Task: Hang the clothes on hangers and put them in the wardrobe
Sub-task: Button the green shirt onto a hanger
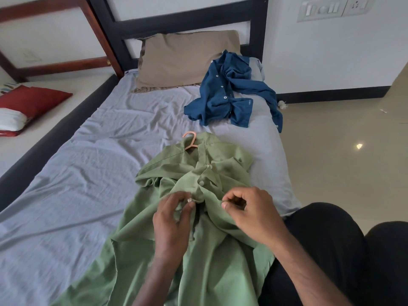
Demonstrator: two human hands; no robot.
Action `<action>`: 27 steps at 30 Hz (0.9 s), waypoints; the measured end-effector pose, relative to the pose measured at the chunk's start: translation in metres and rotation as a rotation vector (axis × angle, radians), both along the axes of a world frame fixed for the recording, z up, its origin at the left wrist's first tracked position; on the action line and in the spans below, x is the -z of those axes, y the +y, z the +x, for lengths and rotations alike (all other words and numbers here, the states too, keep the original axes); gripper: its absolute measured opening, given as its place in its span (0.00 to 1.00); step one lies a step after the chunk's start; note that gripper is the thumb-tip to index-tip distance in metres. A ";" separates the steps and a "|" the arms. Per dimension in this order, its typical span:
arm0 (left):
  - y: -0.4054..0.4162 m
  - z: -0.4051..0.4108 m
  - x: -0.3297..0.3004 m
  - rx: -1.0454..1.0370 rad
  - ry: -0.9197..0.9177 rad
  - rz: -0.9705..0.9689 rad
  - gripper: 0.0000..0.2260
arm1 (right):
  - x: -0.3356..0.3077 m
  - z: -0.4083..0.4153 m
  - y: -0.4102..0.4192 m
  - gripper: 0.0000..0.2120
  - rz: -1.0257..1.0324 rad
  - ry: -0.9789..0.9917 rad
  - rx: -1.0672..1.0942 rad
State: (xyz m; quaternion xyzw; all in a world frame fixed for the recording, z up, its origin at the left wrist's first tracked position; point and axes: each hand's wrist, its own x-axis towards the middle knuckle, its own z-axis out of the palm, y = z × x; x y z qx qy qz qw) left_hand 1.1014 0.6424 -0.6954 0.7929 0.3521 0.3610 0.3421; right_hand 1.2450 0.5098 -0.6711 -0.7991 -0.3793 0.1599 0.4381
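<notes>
A green shirt (187, 217) is lying spread on the bed (88, 173), its collar pointing toward the pillow (183, 58) and its tail running to the near end of the bed. An orange hanger (191, 141) is sitting inside the shirt, with only its hook and neck poking out of the collar. The left hand (174, 221) is resting on the shirt's front, its thumb and forefinger pinching the placket at a white button. The right hand (249, 210) is lying just beside it on the shirt, fingers curled, thumb and forefinger pinching the opposite edge of the cloth. A blue shirt (229, 93) is lying crumpled on the bed between the green shirt and the pillow, one sleeve hanging over the bed's right edge. The pillow is leaning at the head of the bed against the dark frame (176, 25). A red cushion (28, 102) is lying well apart from the bed on its left.
</notes>
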 end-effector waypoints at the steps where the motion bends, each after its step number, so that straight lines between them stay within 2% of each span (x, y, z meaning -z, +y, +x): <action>1: -0.007 -0.002 -0.006 0.011 -0.023 -0.044 0.09 | -0.003 -0.001 -0.001 0.06 0.053 0.117 0.004; 4: -0.024 -0.002 -0.022 0.044 -0.100 -0.173 0.09 | -0.005 -0.006 -0.003 0.06 0.199 0.513 0.041; 7: -0.034 0.002 -0.031 0.124 -0.145 -0.198 0.08 | -0.007 -0.013 -0.002 0.02 0.240 0.726 0.006; 9: -0.037 0.004 -0.032 0.156 -0.151 -0.206 0.09 | -0.010 -0.015 -0.002 0.03 0.250 0.808 -0.028; 12: -0.042 0.004 -0.032 0.084 -0.163 -0.230 0.10 | -0.010 -0.016 -0.003 0.03 0.210 0.745 -0.007; 16: -0.037 -0.003 -0.038 -0.085 -0.299 -0.246 0.07 | -0.010 -0.014 -0.005 0.06 0.180 0.597 -0.002; 20: -0.042 0.000 -0.045 0.034 -0.269 -0.203 0.08 | -0.013 -0.019 -0.004 0.06 0.225 0.538 0.005; 23: -0.048 0.006 -0.042 0.116 -0.244 -0.190 0.07 | -0.013 -0.024 -0.001 0.07 0.238 0.574 -0.001; 27: -0.047 0.009 -0.036 0.122 -0.222 -0.204 0.08 | -0.014 -0.024 -0.001 0.06 0.284 0.681 0.019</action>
